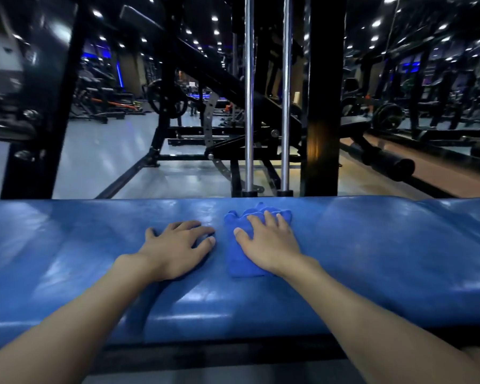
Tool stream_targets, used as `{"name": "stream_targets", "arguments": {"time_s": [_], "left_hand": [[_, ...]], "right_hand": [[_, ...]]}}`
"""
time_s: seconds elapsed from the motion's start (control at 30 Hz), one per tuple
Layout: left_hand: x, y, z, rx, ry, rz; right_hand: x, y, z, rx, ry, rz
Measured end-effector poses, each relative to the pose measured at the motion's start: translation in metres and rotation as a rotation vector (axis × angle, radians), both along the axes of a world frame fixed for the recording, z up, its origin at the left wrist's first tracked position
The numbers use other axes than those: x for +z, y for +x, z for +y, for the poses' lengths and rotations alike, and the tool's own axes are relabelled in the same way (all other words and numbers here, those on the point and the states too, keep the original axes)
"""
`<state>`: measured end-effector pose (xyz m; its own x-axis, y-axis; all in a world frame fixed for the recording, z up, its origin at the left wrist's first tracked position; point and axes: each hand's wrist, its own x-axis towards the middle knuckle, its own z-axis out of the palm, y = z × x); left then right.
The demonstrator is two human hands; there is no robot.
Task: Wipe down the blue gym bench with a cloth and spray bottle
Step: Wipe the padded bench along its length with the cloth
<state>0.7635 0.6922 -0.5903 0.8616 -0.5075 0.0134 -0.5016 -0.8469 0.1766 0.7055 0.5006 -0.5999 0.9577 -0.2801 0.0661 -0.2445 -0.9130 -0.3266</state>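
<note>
Left forearm and right forearm are seen reaching forward from the bottom edge, both bare. Blue padded table is noted running across the full width of the view, its vinyl glossy and streaked with reflected ceiling light; whether that sheen is moisture cannot be told. Black machine upright and chrome guide rods are seen standing just behind the far edge. Left hand is laid palm-down on bare padding, fingers spread and lightly bent, nothing held; it is judged to be planted there as a brace for a leaning body. Right hand is pressed flat, fingers straight and fanned, nothing gripped; the spread is judged to be kept so that pressure is shared across the fabric for a wiping stroke. Blue cloth, folded, is trapped directly beneath that palm, near the middle of the table, its edges showing past the fingertips and beside the thumb, just apart from the left hand. No spray bottle is in view.
</note>
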Motion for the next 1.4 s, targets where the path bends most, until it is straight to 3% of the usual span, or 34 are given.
{"name": "stream_targets", "arguments": {"time_s": [0.1, 0.2, 0.27, 0.33, 0.5, 0.73, 0.93, 1.13, 1.23, 1.3, 1.4], "left_hand": [[0.01, -0.002, 0.014, 0.087, 0.005, -0.011], [0.021, -0.009, -0.002, 0.113, -0.086, -0.075], [0.027, -0.014, -0.034, 0.079, -0.16, -0.133], [0.026, -0.022, -0.074, 0.041, -0.178, -0.126], [0.0, -0.028, -0.118, 0.06, 0.072, -0.08], [-0.001, -0.007, -0.069, 0.081, 0.026, -0.06], [-0.001, 0.006, -0.032, 0.101, 0.032, -0.084], [-0.001, 0.025, 0.008, 0.112, 0.039, -0.068], [-0.001, 0.033, 0.025, 0.113, 0.044, -0.074], [-0.001, 0.036, 0.036, 0.11, 0.046, -0.08], [0.0, 0.042, 0.057, 0.106, 0.044, -0.086]], "right_hand": [[0.0, 0.015, 0.026, 0.097, 0.106, -0.003], [0.009, 0.013, 0.005, 0.079, 0.273, -0.153], [0.008, 0.002, -0.026, 0.011, 0.147, -0.206], [0.0, -0.01, -0.055, -0.005, -0.025, -0.096], [-0.012, -0.014, -0.072, 0.034, -0.103, 0.055], [-0.004, -0.011, -0.064, 0.016, -0.162, 0.062], [-0.004, -0.001, -0.019, 0.264, -0.136, 0.102], [0.019, 0.003, -0.003, 0.15, -0.274, 0.234], [0.025, 0.018, 0.029, 0.085, -0.402, 0.135], [0.017, 0.03, 0.049, 0.172, -0.269, 0.055], [0.004, 0.038, 0.066, 0.274, -0.145, 0.175]]}}
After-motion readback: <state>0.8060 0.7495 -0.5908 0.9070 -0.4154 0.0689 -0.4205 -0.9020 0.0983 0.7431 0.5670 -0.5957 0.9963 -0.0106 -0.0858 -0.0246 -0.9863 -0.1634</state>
